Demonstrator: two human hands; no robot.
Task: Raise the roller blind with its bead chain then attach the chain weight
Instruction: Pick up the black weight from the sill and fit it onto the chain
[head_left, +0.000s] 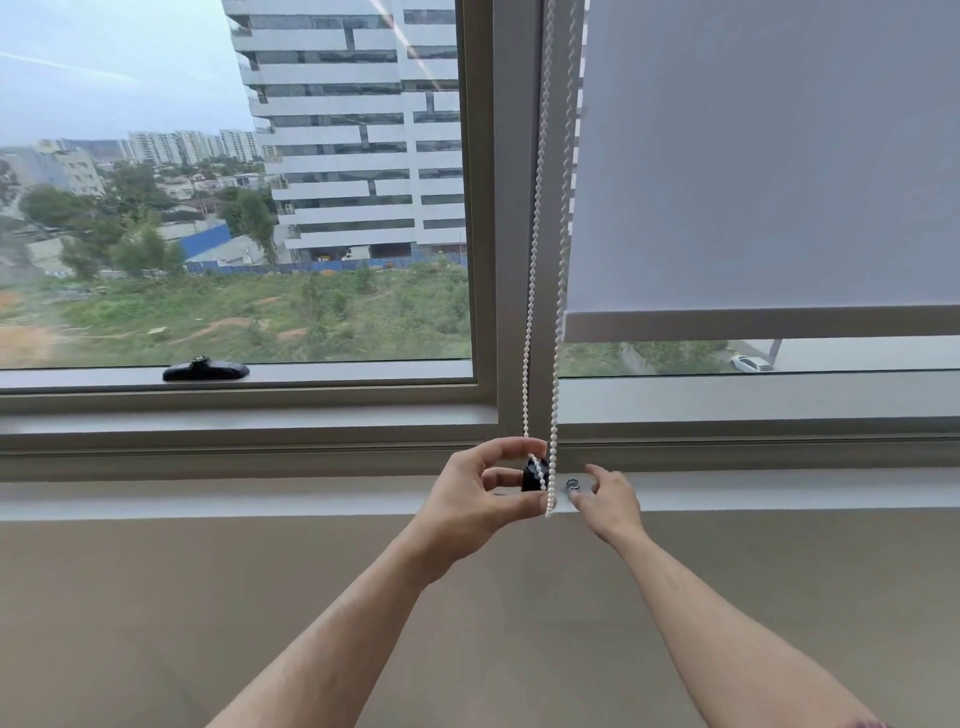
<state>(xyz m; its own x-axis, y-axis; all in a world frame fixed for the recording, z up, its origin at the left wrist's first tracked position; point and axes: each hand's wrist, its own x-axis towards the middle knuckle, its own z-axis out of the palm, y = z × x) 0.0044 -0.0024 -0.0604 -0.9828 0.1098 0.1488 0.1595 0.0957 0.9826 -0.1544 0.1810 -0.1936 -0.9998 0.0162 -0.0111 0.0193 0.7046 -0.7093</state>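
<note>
Grey window sill (311, 493) under half-raised roller blind (769, 182)

No legible text, labels or numbers anywhere.

Matt grey cloth roller blind (769, 171), white plastic bead chain (535, 260), glossy black weight (532, 475) (plastic, seemingly).

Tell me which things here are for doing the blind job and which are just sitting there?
For the job:
roller blind, only partly raised
bead chain
black chain weight, held at the chain's bottom loop by the left hand
small round piece on the sill, which the right hand reaches for with open fingers

Just sitting there:
black window handle on the left window's frame
</note>
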